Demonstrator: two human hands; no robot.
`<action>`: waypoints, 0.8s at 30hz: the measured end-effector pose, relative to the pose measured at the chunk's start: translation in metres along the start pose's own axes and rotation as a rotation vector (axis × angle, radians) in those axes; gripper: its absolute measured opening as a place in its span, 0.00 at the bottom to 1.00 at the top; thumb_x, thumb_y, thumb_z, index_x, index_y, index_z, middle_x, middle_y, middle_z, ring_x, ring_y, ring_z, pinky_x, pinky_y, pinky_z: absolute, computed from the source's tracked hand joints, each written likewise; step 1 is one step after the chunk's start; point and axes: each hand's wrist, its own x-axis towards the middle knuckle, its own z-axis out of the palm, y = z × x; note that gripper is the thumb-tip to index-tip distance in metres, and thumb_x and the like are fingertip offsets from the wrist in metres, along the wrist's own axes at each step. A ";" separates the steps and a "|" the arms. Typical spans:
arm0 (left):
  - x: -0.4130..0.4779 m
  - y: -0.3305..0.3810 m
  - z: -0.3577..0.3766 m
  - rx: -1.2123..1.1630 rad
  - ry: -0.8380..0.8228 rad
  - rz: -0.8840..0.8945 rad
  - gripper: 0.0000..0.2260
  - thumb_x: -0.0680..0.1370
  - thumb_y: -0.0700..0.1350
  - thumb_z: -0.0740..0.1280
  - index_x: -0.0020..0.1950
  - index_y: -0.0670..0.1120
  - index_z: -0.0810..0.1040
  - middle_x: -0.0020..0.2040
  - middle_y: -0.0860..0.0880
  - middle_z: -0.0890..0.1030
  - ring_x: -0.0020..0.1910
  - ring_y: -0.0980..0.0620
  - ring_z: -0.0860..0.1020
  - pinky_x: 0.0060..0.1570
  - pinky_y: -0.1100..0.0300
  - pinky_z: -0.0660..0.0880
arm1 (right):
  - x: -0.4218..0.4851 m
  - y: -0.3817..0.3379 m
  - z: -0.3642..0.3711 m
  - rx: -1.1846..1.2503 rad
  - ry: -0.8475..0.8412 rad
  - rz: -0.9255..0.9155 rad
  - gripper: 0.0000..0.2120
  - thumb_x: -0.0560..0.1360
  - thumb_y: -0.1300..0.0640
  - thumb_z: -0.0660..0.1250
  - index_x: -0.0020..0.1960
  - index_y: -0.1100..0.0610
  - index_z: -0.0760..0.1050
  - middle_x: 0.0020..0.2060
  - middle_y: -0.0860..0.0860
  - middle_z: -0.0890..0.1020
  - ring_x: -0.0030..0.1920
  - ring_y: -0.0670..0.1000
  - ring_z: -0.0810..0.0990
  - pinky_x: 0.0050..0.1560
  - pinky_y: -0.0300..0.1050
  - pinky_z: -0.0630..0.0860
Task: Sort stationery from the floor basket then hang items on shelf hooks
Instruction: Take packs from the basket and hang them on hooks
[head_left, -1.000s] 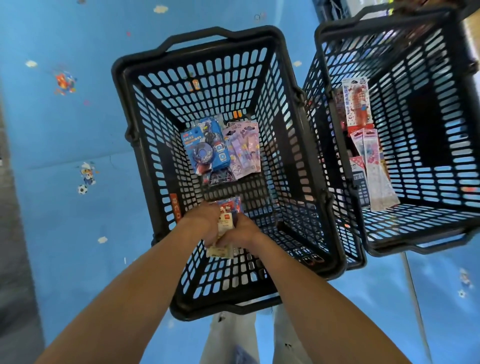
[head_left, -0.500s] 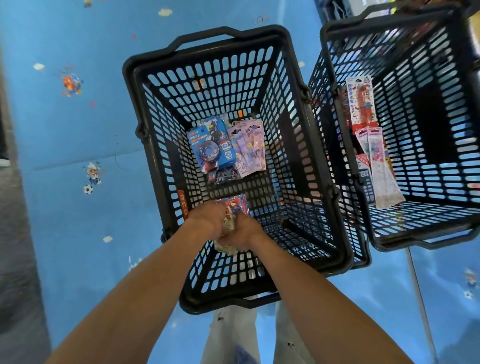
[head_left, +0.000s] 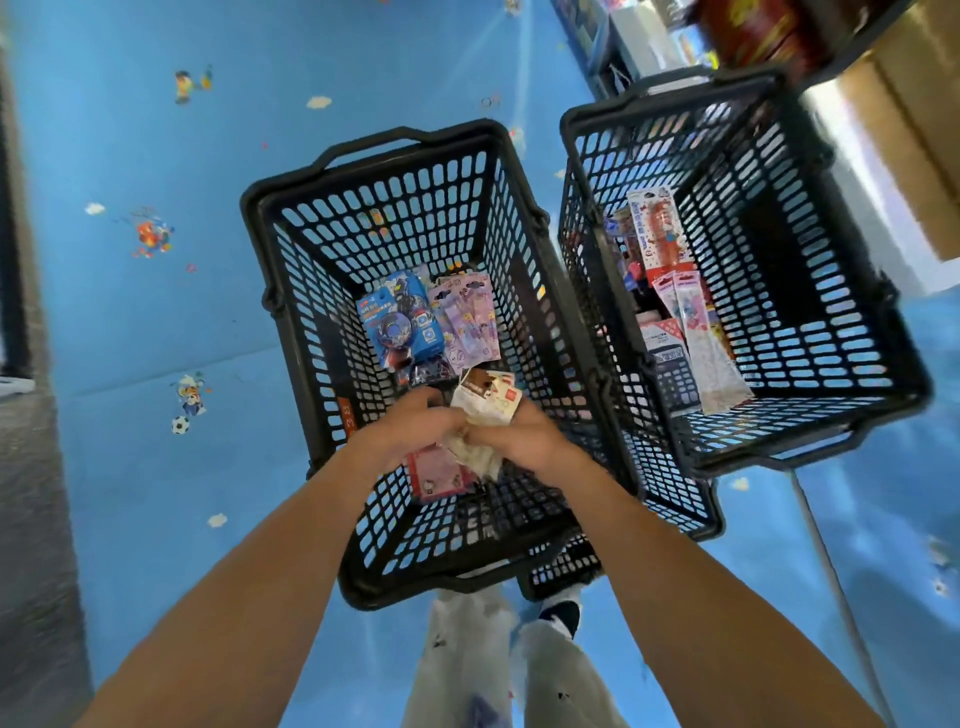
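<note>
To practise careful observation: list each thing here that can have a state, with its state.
Left hand, grips the small packets above the left basket.
Right hand, grips the same small packets.
Left basket, stands on the floor, holds packets.
Blue packet, lies flat on the left basket's bottom.
Purple packet, lies flat beside the blue packet.
Right basket, on the floor, packets propped at its left wall.

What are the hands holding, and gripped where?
A bunch of small packets, over the left basket. Left hand and right hand grip its middle from either side; ends stick out.
</note>
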 end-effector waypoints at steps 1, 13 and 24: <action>-0.008 0.006 0.000 -0.046 -0.031 0.000 0.28 0.66 0.51 0.76 0.65 0.47 0.76 0.58 0.48 0.81 0.57 0.48 0.80 0.60 0.46 0.79 | -0.012 -0.005 -0.007 0.054 -0.013 -0.021 0.24 0.69 0.69 0.77 0.64 0.58 0.80 0.58 0.55 0.84 0.54 0.50 0.84 0.54 0.41 0.81; -0.126 0.066 0.081 -0.567 -0.233 0.167 0.10 0.74 0.34 0.55 0.47 0.40 0.74 0.42 0.44 0.78 0.37 0.48 0.80 0.37 0.54 0.81 | -0.137 0.003 -0.053 0.442 0.090 -0.418 0.25 0.73 0.70 0.74 0.65 0.53 0.73 0.55 0.52 0.85 0.53 0.48 0.86 0.57 0.51 0.83; -0.217 0.101 0.208 -0.294 -0.343 0.267 0.19 0.77 0.35 0.55 0.64 0.44 0.77 0.52 0.43 0.81 0.48 0.46 0.80 0.51 0.51 0.78 | -0.272 0.071 -0.130 0.534 0.197 -0.455 0.20 0.76 0.66 0.72 0.64 0.51 0.75 0.54 0.50 0.86 0.53 0.54 0.85 0.53 0.49 0.83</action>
